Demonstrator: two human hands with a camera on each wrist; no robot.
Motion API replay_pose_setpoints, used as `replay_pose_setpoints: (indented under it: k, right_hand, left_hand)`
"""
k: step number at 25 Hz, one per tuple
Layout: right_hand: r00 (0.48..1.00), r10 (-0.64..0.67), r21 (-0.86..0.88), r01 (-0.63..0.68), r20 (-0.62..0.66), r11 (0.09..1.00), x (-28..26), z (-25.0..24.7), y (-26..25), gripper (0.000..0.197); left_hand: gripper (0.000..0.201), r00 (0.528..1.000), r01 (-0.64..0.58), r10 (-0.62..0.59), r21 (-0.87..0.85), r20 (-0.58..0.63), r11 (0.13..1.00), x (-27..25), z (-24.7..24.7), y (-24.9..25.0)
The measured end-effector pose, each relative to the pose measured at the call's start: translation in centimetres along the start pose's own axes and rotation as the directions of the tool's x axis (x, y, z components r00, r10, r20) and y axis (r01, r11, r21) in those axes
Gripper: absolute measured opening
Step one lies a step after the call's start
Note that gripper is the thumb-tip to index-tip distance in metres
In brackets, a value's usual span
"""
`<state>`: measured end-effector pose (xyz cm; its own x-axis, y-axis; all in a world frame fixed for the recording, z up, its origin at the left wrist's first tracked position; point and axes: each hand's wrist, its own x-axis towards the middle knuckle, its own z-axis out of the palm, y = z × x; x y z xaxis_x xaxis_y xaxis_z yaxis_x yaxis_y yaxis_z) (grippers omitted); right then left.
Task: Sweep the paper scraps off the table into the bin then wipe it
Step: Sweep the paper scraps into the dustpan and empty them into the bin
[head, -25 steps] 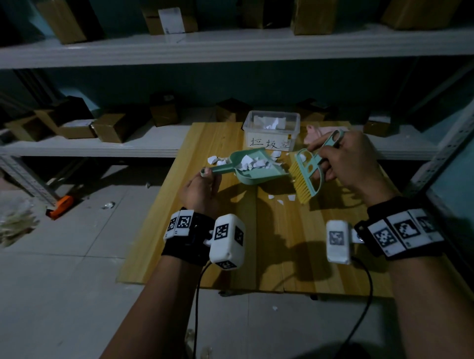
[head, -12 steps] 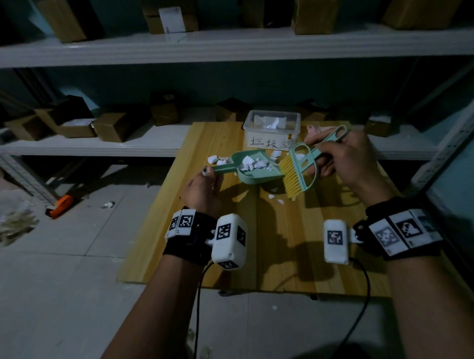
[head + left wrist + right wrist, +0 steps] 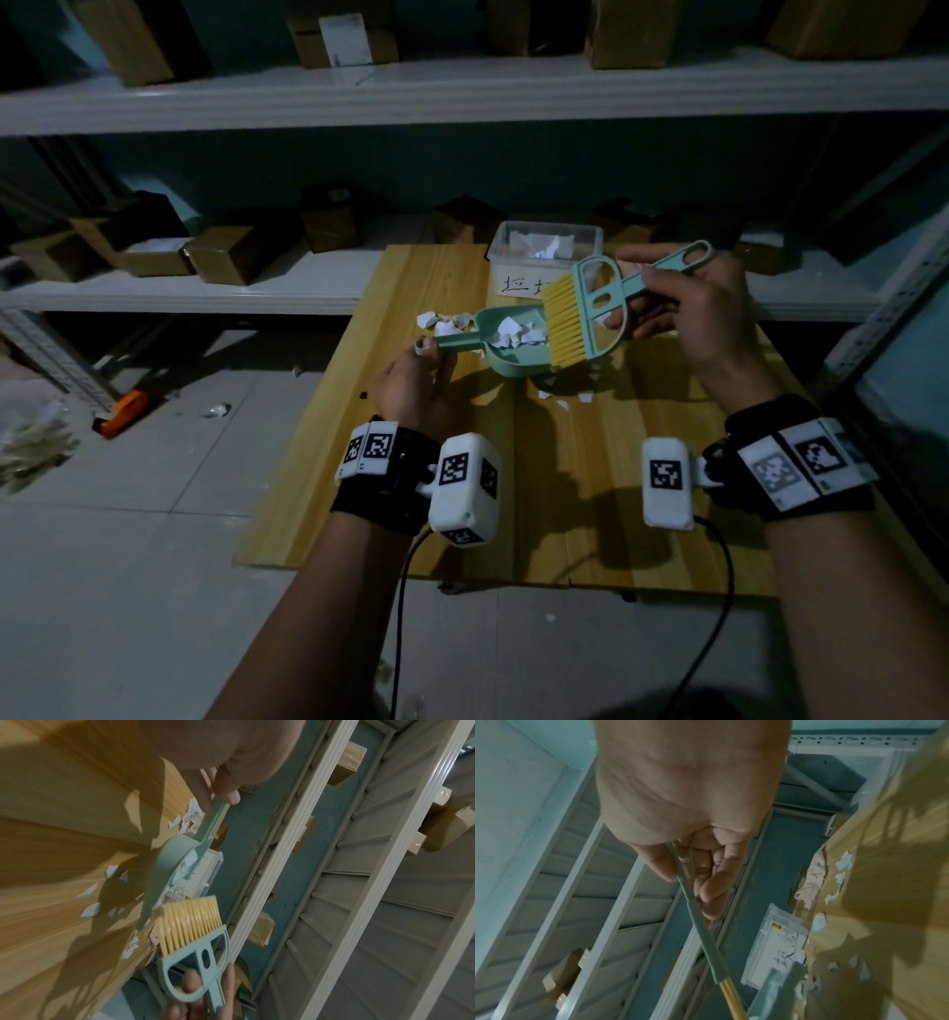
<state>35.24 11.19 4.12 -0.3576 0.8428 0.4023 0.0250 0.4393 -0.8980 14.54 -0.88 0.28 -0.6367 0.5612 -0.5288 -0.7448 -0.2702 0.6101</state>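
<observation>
The left hand (image 3: 416,380) is gripping the handle of a green dustpan (image 3: 513,344), fingers curled round its end, and is holding the pan lifted off the table (image 3: 421,288). White scraps (image 3: 518,334) are lying in the pan. The right hand (image 3: 688,313) is pinching the handle of the brush (image 3: 590,313) between thumb and curled fingers, holding it raised and tilted, with its yellow bristles hanging over the pan's open edge at 3 o'clock of the scraps. In the left wrist view the bristles (image 3: 190,923) are sitting just beside the pan's lip.

More scraps are lying on the table: a small heap (image 3: 444,321) at 9 o'clock of the pan, just beyond the handle, and a few loose pieces (image 3: 565,398) at 6 o'clock, in the pan's shadow. The clear bin (image 3: 518,252), with a handwritten label and some paper inside, is standing at the table's far edge, at 12 o'clock of the pan. Boxes (image 3: 226,252) are resting on the shelf at 9 o'clock of the table.
</observation>
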Motion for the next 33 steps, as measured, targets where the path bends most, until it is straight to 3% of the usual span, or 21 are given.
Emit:
replay_pose_setpoints:
  k: [4,9,14,21,26,28,33]
  right_hand:
    - [0.999,0.027,-0.072,-0.030,-0.039,0.997,0.1,0.1,0.8,0.024]
    - [0.992,-0.012,-0.048,0.005,-0.128,0.999,0.2,-0.6,0.6,0.024]
    - [0.991,-0.003,0.059,0.011,-0.132,0.998,0.2,-0.5,0.2,0.025]
    - [0.996,0.014,-0.046,-0.019,-0.089,0.999,0.4,-0.8,0.9,0.025]
    - [0.998,0.017,0.025,-0.016,-0.062,1.000,0.3,-1.1,0.3,0.026]
    - [0.998,0.020,-0.009,-0.021,-0.051,1.000,0.2,-1.0,0.3,0.026]
    - [0.993,0.004,-0.130,-0.019,-0.115,0.991,0.3,-0.9,1.0,0.025]
  left_hand:
    - [0.007,0.999,0.013,-0.012,-0.030,0.044,0.999,-0.3,-0.1,-0.1]
    - [0.006,1.000,0.011,-0.011,-0.023,-0.003,1.000,-0.2,0.1,0.3]
    - [0.014,0.998,0.064,-0.064,0.003,0.013,0.998,0.0,-0.1,0.1]
    - [0.009,0.998,0.059,-0.059,0.023,-0.015,0.998,0.2,0.0,0.4]
    - [0.017,0.998,0.061,-0.061,-0.003,0.010,0.998,0.6,-0.4,0.1]
    - [0.021,0.997,0.071,-0.071,0.001,0.004,0.997,0.6,-0.2,0.0]
    - [0.008,0.999,0.042,-0.043,0.041,0.013,0.998,0.5,-0.3,0.2]
